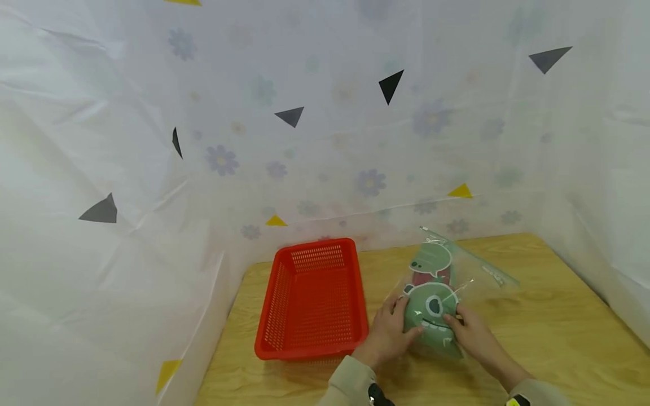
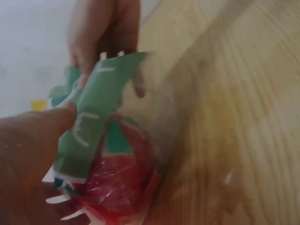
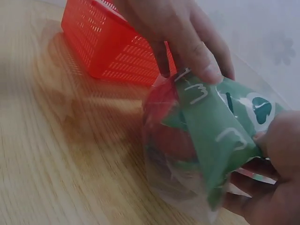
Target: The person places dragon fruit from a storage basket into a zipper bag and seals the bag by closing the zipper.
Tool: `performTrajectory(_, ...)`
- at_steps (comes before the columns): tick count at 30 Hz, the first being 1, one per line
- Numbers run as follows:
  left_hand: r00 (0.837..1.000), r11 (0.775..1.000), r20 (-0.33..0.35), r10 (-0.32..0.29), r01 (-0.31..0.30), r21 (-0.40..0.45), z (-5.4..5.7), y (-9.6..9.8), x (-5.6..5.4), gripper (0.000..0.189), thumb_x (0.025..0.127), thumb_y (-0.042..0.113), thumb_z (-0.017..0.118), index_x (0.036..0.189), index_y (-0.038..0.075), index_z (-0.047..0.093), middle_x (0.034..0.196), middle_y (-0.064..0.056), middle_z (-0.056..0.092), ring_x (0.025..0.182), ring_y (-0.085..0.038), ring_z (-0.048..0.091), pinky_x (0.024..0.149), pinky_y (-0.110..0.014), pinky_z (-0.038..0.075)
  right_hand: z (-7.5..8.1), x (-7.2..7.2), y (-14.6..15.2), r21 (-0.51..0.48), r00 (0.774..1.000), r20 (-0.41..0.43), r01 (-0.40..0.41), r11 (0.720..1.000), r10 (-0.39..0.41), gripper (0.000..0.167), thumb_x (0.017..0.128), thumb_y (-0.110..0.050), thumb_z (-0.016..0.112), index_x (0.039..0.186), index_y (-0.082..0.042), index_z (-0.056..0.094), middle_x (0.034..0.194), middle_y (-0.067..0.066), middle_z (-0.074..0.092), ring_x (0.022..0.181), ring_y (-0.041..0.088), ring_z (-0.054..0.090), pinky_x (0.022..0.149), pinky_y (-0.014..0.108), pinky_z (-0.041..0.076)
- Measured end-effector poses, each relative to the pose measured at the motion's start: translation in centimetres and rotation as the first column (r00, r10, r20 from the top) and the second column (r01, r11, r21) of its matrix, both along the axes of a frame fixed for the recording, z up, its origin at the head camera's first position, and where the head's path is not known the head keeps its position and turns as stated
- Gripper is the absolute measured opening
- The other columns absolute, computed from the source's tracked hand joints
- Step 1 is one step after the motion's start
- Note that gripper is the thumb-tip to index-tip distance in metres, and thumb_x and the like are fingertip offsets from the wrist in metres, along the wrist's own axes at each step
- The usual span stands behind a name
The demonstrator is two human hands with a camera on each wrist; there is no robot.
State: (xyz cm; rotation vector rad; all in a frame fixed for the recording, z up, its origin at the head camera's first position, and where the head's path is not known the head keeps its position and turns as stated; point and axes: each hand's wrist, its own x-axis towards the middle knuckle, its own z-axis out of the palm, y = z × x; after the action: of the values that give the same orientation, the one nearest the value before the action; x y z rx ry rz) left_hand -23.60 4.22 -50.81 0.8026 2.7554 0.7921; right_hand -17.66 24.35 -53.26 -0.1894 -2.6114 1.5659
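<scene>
Both hands hold a clear zip bag (image 1: 435, 338) printed with a green cartoon monster, over the right half of the table. My left hand (image 1: 390, 332) grips its left side, thumb on the printed front. On the opposite side my right hand (image 1: 472, 335) pinches the bag, its thumb also on the front. Through the clear lower part, red and green contents (image 2: 117, 173) show in the left wrist view; their kind is blurred. The zip strip (image 1: 469, 255) at the top slants down to the right, away from the hands.
A red plastic basket (image 1: 325, 304) with slotted walls stands left of the bag, close to the left hand. The wooden table (image 1: 548, 316) runs back to a white flowered sheet (image 1: 325, 169) with grey, black and yellow triangles, which also hangs along both sides.
</scene>
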Motion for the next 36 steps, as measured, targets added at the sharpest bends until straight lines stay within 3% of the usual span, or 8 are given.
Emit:
performTrajectory(4, 0.967, 0.987, -0.252, 0.027, -0.066, -0.145, -1.1, 0.4, 0.9, 0.076, 0.092, 0.054, 0.061, 0.154, 0.02, 0.032, 0.153, -0.011, 0.039, 0.137, -0.027, 0.045, 0.11, -0.039, 0.044, -0.4, -1.7, -0.8, -0.004, 0.998, -0.005, 0.055, 0.998, -0.055, 0.033, 0.105, -0.02, 0.047, 0.124, 0.007, 0.05, 0.128, 0.028, 0.058, 0.115, 0.039, 0.06, 0.081, 0.036, 0.054)
performTrajectory(8, 0.862, 0.947, -0.499, 0.092, -0.23, -0.223, -3.1, 1.2, 1.5, 0.082, 0.088, 0.057, 0.065, 0.152, 0.015, 0.034, 0.145, -0.016, 0.047, 0.125, -0.029, 0.055, 0.098, -0.037, 0.052, -1.0, -3.3, -1.4, 0.012, 0.995, -0.039, 0.088, 0.996, -0.087, 0.027, 0.106, -0.019, 0.044, 0.115, 0.006, 0.049, 0.118, 0.025, 0.059, 0.109, 0.033, 0.058, 0.078, 0.034, 0.05)
performTrajectory(10, 0.836, 0.924, -0.535, 0.12, -0.291, -0.248, -3.8, 1.6, 1.8, 0.084, 0.088, 0.059, 0.064, 0.153, 0.016, 0.034, 0.145, -0.016, 0.047, 0.123, -0.029, 0.055, 0.095, -0.037, 0.053, -1.1, -3.5, -1.5, 0.014, 0.996, -0.04, 0.078, 0.997, -0.077, 0.028, 0.107, -0.02, 0.043, 0.115, 0.007, 0.048, 0.119, 0.025, 0.058, 0.11, 0.033, 0.056, 0.08, 0.036, 0.049)
performTrajectory(14, 0.907, 0.946, -0.397, 0.143, -0.243, -0.214, -3.4, 1.3, 2.3, 0.079, 0.092, 0.057, 0.06, 0.155, 0.019, 0.03, 0.15, -0.016, 0.041, 0.128, -0.032, 0.051, 0.098, -0.042, 0.052, -0.7, -2.6, -1.1, 0.038, 1.0, 0.001, 0.021, 0.999, -0.021, 0.043, 0.107, -0.023, 0.04, 0.133, 0.011, 0.038, 0.136, 0.036, 0.048, 0.127, 0.047, 0.049, 0.099, 0.052, 0.047)
performTrajectory(19, 0.993, 0.992, -0.039, 0.108, -0.11, -0.059, -0.9, -0.1, 2.3, 0.07, 0.097, 0.051, 0.056, 0.155, 0.022, 0.031, 0.16, -0.006, 0.029, 0.136, -0.03, 0.043, 0.106, -0.046, 0.046, 0.6, -0.8, -0.5, 0.12, 1.0, -0.007, 0.009, 0.993, -0.009, 0.061, 0.105, -0.025, 0.045, 0.143, 0.017, 0.024, 0.142, 0.045, 0.036, 0.132, 0.06, 0.037, 0.102, 0.066, 0.04)
performTrajectory(22, 0.995, 0.998, 0.071, 0.065, -0.065, 0.0, 0.3, -0.6, 2.5, 0.067, 0.098, 0.048, 0.056, 0.154, 0.02, 0.033, 0.158, -0.005, 0.035, 0.138, -0.027, 0.044, 0.11, -0.044, 0.044, 1.2, -0.7, -0.5, 0.159, 0.997, -0.079, 0.022, 0.987, -0.01, 0.065, 0.103, -0.02, 0.05, 0.143, 0.022, 0.02, 0.14, 0.047, 0.036, 0.13, 0.062, 0.037, 0.102, 0.07, 0.038)
performTrajectory(31, 0.993, 0.995, 0.101, -0.057, 0.048, 0.088, 0.4, -0.3, 3.6, 0.062, 0.098, 0.042, 0.06, 0.152, 0.024, 0.035, 0.147, -0.004, 0.047, 0.135, -0.017, 0.048, 0.107, -0.037, 0.046, 2.1, -1.2, -0.2, 0.236, 0.987, -0.159, 0.059, 0.97, -0.022, 0.06, 0.099, -0.011, 0.052, 0.141, 0.022, 0.026, 0.134, 0.045, 0.043, 0.122, 0.06, 0.046, 0.098, 0.069, 0.041)
performTrajectory(36, 0.971, 0.945, 0.171, -0.168, 0.109, 0.309, 0.9, -1.6, 3.2, 0.061, 0.101, 0.027, 0.057, 0.155, 0.023, 0.03, 0.154, -0.005, 0.04, 0.14, -0.02, 0.042, 0.111, -0.039, 0.043, 3.5, -0.2, 0.6, 0.211, 0.972, -0.232, 0.097, 0.973, -0.047, 0.062, 0.099, -0.013, 0.052, 0.147, 0.015, 0.025, 0.143, 0.043, 0.033, 0.13, 0.06, 0.035, 0.1, 0.072, 0.032)
